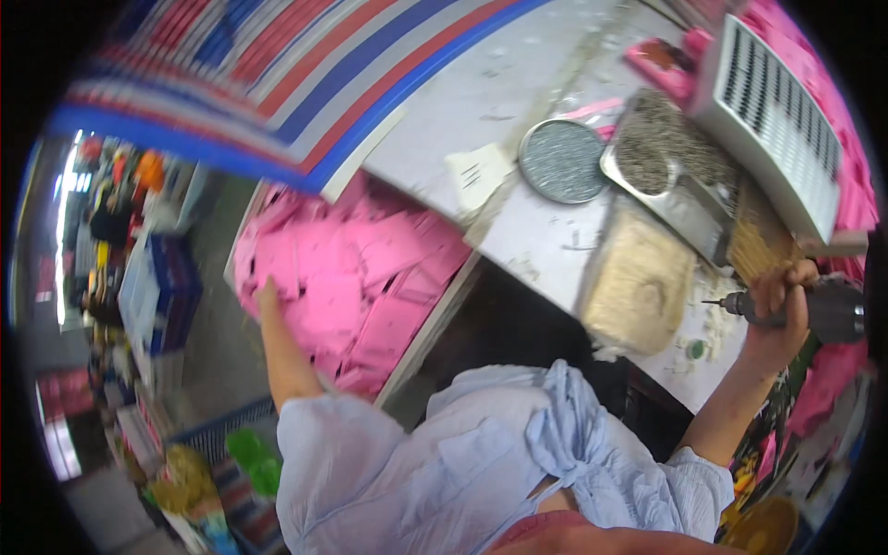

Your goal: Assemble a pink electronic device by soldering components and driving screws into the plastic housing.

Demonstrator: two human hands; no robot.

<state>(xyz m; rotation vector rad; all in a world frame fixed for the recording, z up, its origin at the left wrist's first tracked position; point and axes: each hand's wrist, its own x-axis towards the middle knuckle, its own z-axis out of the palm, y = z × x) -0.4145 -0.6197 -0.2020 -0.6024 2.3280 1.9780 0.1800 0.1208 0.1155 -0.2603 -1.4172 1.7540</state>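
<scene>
At the left, my left hand reaches down to flat pink plastic parts heaped in a wide box. Its fingers are blurred and partly lost against the pink, so I cannot make out whether it grips one. Out at the right, my right hand is closed round a dark electric screwdriver, whose thin bit points left over the table. Nearest this tool lie a bundle of thin tan sticks or strips and scattered small white pieces.
On the white table stand a round tin of small metal pieces, a metal tray of screws, a plastic-wrapped tan block and a white slotted rack. Striped sheeting overhangs the far left. A blue crate stands beyond.
</scene>
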